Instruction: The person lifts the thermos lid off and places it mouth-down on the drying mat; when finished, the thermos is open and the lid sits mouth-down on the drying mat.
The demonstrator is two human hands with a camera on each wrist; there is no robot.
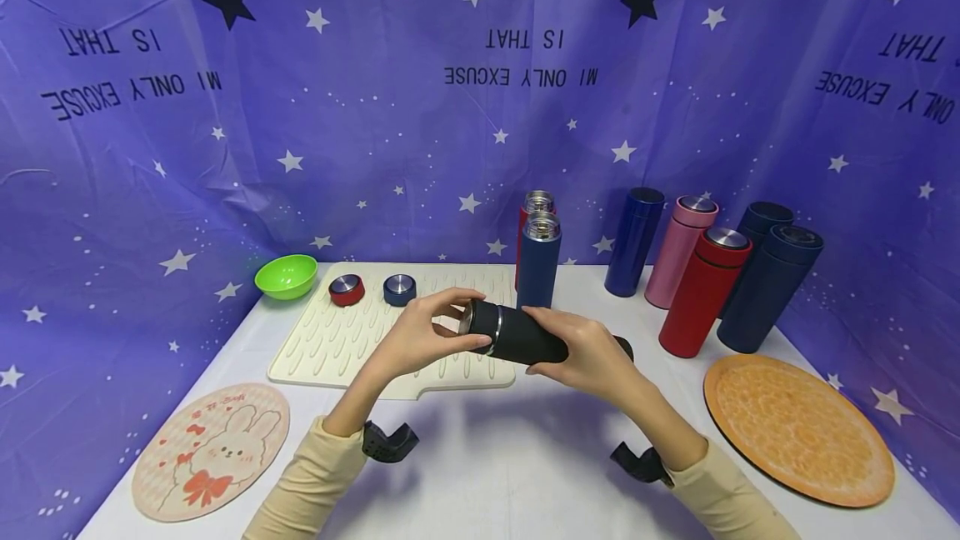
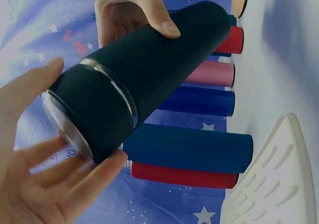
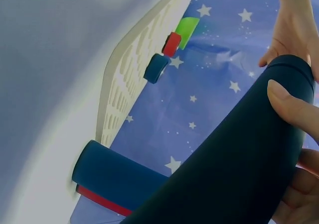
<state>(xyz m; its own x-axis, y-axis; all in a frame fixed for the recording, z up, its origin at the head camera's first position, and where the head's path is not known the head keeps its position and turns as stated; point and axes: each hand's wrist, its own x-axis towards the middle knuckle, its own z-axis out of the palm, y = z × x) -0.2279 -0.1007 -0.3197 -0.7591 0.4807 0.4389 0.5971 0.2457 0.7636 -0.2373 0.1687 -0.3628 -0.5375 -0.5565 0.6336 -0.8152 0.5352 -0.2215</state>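
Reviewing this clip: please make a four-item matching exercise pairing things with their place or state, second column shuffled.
Things:
1. black bottle
2. blue lid
3. pink bottle
4. rabbit placemat

Places or states:
A. on the cream mat
B. flat on the table, at the head view's left
C. held by the left hand and right hand
D. standing upright, lid on

Pairs: 1-C, 2-A, 3-D, 4-B
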